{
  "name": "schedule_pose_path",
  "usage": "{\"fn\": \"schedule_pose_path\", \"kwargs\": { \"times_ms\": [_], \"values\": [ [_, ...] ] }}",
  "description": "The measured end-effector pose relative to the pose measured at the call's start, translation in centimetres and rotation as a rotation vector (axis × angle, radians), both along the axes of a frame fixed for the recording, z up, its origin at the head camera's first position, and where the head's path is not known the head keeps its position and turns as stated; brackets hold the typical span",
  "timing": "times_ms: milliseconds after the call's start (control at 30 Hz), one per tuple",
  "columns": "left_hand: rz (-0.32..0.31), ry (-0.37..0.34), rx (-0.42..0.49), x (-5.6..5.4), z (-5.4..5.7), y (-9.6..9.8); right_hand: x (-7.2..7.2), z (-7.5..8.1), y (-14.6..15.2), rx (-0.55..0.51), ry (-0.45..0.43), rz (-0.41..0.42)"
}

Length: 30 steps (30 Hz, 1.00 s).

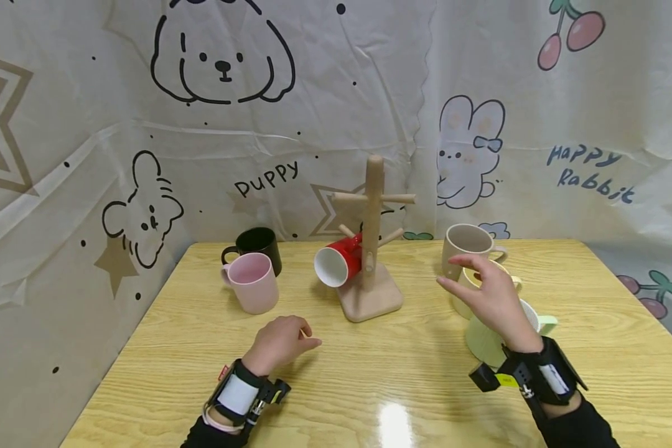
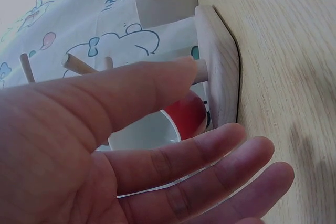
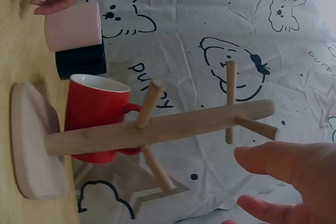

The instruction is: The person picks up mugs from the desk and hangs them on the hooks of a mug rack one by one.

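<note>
Firstly, a pale cloth backdrop point(image 1: 369, 118), printed with cartoon animals, stars and cherries, is hung behind everything. Next, a wood-grained desk point(image 1: 336, 392) is listed, by which all the wares are carried. A wooden mug stand point(image 1: 372, 230), square-based and fitted with upper and lower pegs, is placed near the far middle of the desk. The right hand point(image 1: 497, 300) is held up at the right-hand mugs; its grip is spread, with thumb and fingers well apart and nothing held, though contact with a mug cannot be told. The left hand point(image 1: 282, 343) is held in front of the stand, to its left; its grip is loosely curved, a gap being left between thumb and fingers, and nothing is held. The red mug point(image 1: 348, 254) is hung sideways at a lower peg, its mouth turned leftward. At the right, a grey mug point(image 1: 462, 242), a yellow mug point(image 1: 462, 305) and a green mug point(image 1: 484, 342) are ranged from far to near. At the left, a black mug point(image 1: 260, 241) is partly hidden by a pink mug point(image 1: 254, 286).
</note>
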<state>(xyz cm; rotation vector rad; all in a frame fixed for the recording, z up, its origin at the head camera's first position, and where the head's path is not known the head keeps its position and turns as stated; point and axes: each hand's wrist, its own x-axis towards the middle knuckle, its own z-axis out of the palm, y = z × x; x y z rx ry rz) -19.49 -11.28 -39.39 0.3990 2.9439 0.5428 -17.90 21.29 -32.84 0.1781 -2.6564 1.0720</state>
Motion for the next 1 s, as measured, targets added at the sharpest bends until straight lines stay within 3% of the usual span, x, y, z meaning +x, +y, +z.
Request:
{"fn": "schedule_pose_path", "kwargs": {
  "times_ms": [367, 567, 800, 1000],
  "values": [
    [-0.008, 0.006, 0.003, -0.1, -0.1, 0.2, 0.3, -2.7, -1.3, 0.017, 0.007, 0.046],
    [-0.005, 0.003, -0.007, -0.2, 0.0, 0.1, 0.5, -3.0, -1.6, 0.101, 0.030, 0.073],
    [-0.012, 0.022, -0.025, -0.2, 0.2, 0.3, 0.9, -3.1, -1.7, 0.245, -0.007, 0.131],
    [-0.007, 0.065, -0.068, -0.3, 0.4, 0.4, 0.8, -3.4, -1.9, 0.293, 0.003, 0.166]
  ]
}}
